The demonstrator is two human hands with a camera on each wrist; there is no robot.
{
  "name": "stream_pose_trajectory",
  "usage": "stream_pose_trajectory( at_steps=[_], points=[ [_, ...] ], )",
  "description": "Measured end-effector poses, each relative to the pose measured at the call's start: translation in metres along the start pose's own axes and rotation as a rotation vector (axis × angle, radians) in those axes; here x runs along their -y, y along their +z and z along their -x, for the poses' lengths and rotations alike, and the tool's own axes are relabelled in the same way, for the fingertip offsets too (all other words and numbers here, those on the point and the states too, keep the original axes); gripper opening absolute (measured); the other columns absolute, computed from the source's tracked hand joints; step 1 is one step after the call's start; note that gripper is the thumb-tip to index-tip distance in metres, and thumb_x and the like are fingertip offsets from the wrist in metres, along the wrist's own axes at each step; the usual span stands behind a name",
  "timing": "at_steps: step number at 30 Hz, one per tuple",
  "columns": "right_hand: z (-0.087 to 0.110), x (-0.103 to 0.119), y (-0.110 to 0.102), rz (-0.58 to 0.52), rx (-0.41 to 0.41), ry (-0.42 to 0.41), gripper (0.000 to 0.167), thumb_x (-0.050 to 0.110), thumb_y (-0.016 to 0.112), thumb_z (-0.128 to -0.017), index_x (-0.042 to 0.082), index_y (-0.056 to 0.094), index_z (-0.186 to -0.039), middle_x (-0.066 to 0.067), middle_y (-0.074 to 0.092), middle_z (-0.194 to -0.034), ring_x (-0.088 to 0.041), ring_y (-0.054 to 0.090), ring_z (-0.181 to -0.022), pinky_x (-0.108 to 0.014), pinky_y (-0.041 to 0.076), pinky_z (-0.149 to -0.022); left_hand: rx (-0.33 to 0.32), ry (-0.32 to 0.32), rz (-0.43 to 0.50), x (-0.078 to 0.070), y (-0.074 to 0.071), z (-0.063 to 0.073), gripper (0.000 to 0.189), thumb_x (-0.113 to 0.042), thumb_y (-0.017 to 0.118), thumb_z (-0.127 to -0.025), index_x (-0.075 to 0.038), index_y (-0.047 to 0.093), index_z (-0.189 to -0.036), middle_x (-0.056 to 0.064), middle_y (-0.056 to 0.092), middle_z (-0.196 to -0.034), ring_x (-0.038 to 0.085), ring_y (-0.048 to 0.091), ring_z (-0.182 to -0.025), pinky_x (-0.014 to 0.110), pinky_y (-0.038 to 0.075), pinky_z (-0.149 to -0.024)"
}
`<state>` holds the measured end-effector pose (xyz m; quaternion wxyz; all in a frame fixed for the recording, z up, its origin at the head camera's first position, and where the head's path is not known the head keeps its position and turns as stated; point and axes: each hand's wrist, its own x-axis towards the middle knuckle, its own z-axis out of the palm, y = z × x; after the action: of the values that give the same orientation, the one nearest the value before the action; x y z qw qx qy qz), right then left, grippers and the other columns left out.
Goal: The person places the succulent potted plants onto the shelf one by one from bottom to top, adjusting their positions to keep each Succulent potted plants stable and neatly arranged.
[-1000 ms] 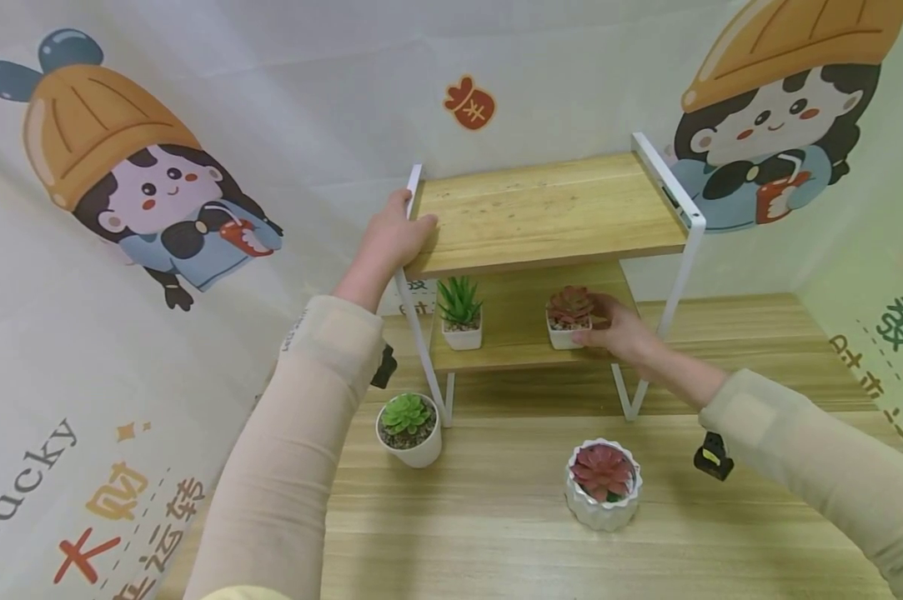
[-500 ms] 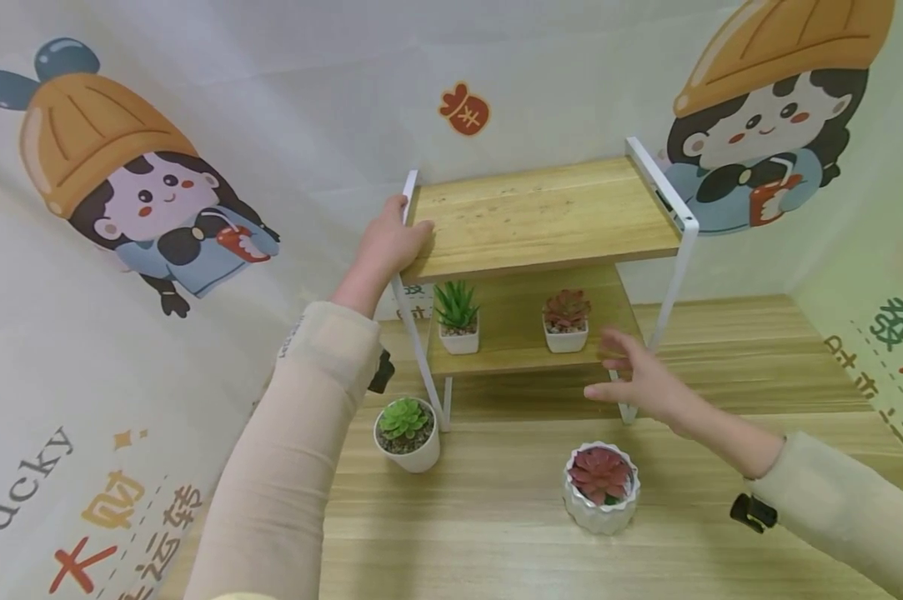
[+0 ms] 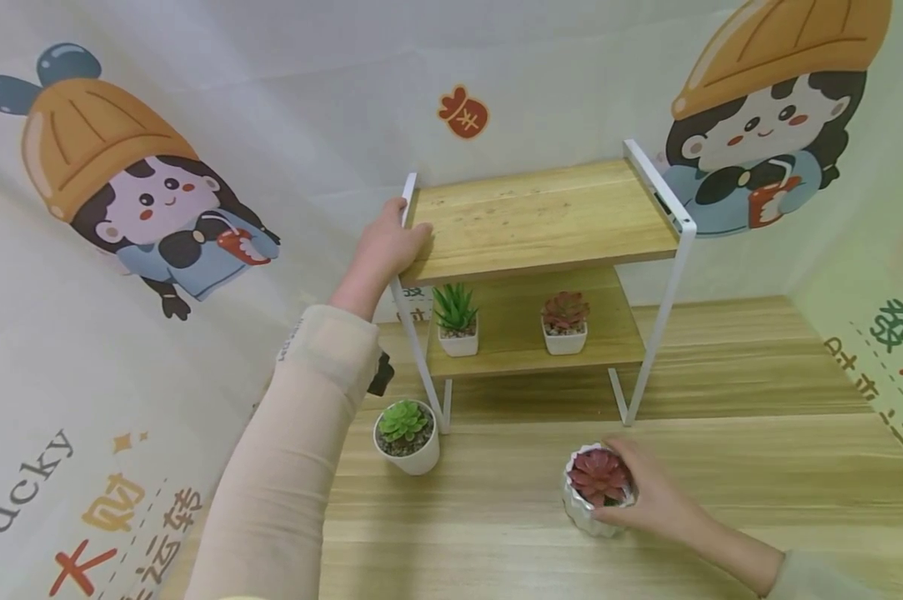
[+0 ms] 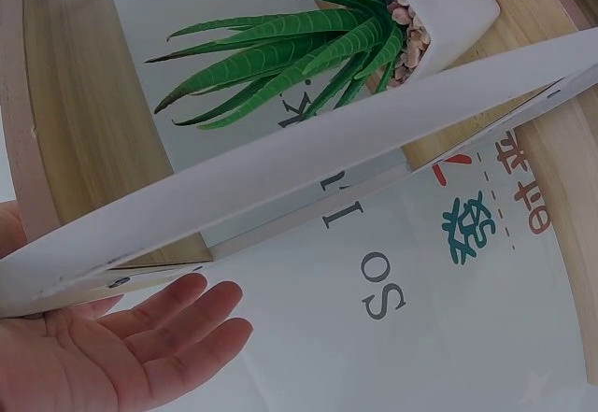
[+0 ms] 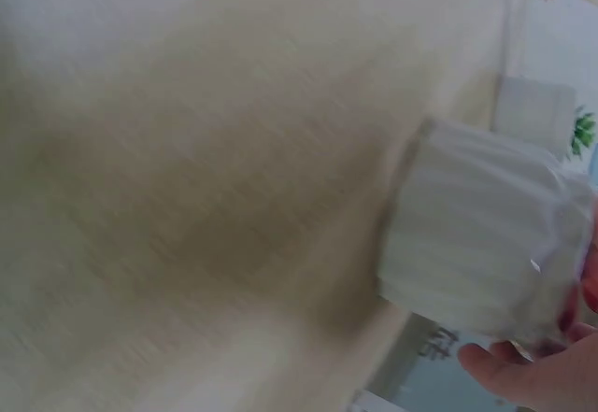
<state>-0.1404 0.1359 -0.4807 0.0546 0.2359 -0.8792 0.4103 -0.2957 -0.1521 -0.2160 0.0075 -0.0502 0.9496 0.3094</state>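
Observation:
My left hand [image 3: 391,240] holds the left top edge of a two-tier wooden shelf [image 3: 541,217] with a white metal frame, its thumb over the board. In the left wrist view several fingers [image 4: 187,337] extend loosely below the frame bar [image 4: 327,141]. In front of the shelf, at the right, my right hand [image 3: 649,492] grips a white fluted pot [image 3: 586,517] with a red succulent [image 3: 599,477], thumb and fingers on opposite sides of the rim. The right wrist view shows the pot [image 5: 476,234] tilted in a blurred picture, fingertips at its rim.
On the lower tier stand a spiky green plant [image 3: 454,308] and a reddish succulent [image 3: 565,310] in square white pots. A green succulent [image 3: 403,421] in a round white pot stands by the shelf's left front leg. A printed cloth [image 3: 331,108] hangs behind.
My right hand has let go of the reddish succulent's square pot on the lower tier, moved down towards the front and taken hold of the fluted pot. The left hand stays on the shelf.

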Motion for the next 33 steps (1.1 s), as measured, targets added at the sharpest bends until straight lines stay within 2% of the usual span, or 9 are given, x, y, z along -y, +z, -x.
stream_pose_trajectory(
  at_steps=[3,9,12,14,16,21,25,29,33],
  points=[
    [0.006,-0.004,0.007,0.005,-0.034,-0.009,0.087,0.025,0.085,-0.057,-0.009,0.042,-0.124,-0.027,0.052,-0.118,-0.043,0.049,-0.106,-0.058,0.042,-0.083,0.001,0.012,0.011,0.000,0.000,0.000,0.065,-0.035,0.043,-0.093,-0.016,0.012,-0.147,0.020,0.036,-0.140,0.031,0.050,-0.106,0.041,0.048,-0.084],
    [0.010,-0.006,0.014,-0.031,-0.090,0.036,0.093,0.021,0.086,-0.054,-0.009,0.039,-0.127,-0.027,0.051,-0.119,-0.044,0.049,-0.108,-0.056,0.041,-0.086,0.006,0.009,0.022,-0.001,0.001,-0.001,0.065,-0.035,0.044,-0.093,-0.016,0.012,-0.147,0.019,0.036,-0.140,0.031,0.050,-0.104,0.040,0.049,-0.081],
    [0.012,-0.009,0.017,-0.072,-0.118,0.058,0.100,0.018,0.087,-0.052,-0.010,0.033,-0.131,-0.027,0.050,-0.122,-0.040,0.049,-0.109,-0.032,0.042,-0.093,0.008,0.009,0.028,-0.001,0.002,-0.001,0.066,-0.035,0.044,-0.093,-0.016,0.012,-0.147,0.020,0.036,-0.139,0.030,0.050,-0.103,0.039,0.049,-0.081],
    [0.013,-0.011,0.020,-0.106,-0.133,0.074,0.105,0.017,0.088,-0.051,-0.010,0.029,-0.134,-0.025,0.050,-0.123,-0.035,0.050,-0.108,-0.016,0.037,-0.091,0.009,0.014,0.038,0.000,0.002,0.000,0.065,-0.034,0.044,-0.093,-0.016,0.012,-0.148,0.020,0.036,-0.140,0.030,0.049,-0.103,0.039,0.048,-0.081],
    [0.014,-0.013,0.021,-0.135,-0.139,0.085,0.109,0.016,0.088,-0.051,-0.009,0.024,-0.136,-0.024,0.050,-0.123,-0.031,0.051,-0.107,-0.007,0.030,-0.090,0.007,0.015,0.048,0.001,0.002,0.000,0.065,-0.033,0.044,-0.093,-0.016,0.012,-0.148,0.020,0.035,-0.140,0.029,0.049,-0.102,0.039,0.048,-0.082],
    [0.014,-0.015,0.023,-0.155,-0.125,0.103,0.110,0.016,0.088,-0.052,-0.010,0.023,-0.136,-0.024,0.049,-0.124,-0.025,0.050,-0.107,-0.010,0.034,-0.089,0.007,0.017,0.048,0.001,0.002,0.000,0.065,-0.032,0.044,-0.093,-0.015,0.012,-0.148,0.020,0.036,-0.139,0.028,0.050,-0.098,0.037,0.049,-0.077],
    [0.015,-0.018,0.025,-0.166,-0.132,0.115,0.107,0.012,0.088,-0.052,-0.012,0.024,-0.135,-0.026,0.048,-0.123,-0.012,0.049,-0.108,-0.009,0.035,-0.088,0.014,0.015,0.060,0.000,0.002,-0.001,0.066,-0.024,0.042,-0.090,-0.016,0.011,-0.148,0.020,0.041,-0.134,0.027,0.049,-0.091,0.034,0.048,-0.072],
    [0.016,-0.021,0.028,-0.198,-0.144,0.145,0.098,0.009,0.087,-0.051,-0.011,0.032,-0.129,-0.023,0.053,-0.117,0.003,0.046,-0.102,-0.014,0.041,-0.084,0.016,0.017,0.069,0.000,0.002,-0.001,0.068,-0.021,0.042,-0.088,-0.015,0.011,-0.147,0.020,0.041,-0.132,0.026,0.047,-0.090,0.033,0.046,-0.070],
    [0.015,-0.023,0.032,-0.267,-0.146,0.168,0.089,0.006,0.086,-0.052,-0.009,0.037,-0.125,-0.021,0.055,-0.114,0.007,0.046,-0.099,-0.015,0.043,-0.083,0.015,0.013,0.071,0.001,0.001,-0.001,0.068,-0.022,0.042,-0.088,-0.015,0.010,-0.148,0.019,0.039,-0.136,0.027,0.047,-0.092,0.033,0.045,-0.071]
  ],
)
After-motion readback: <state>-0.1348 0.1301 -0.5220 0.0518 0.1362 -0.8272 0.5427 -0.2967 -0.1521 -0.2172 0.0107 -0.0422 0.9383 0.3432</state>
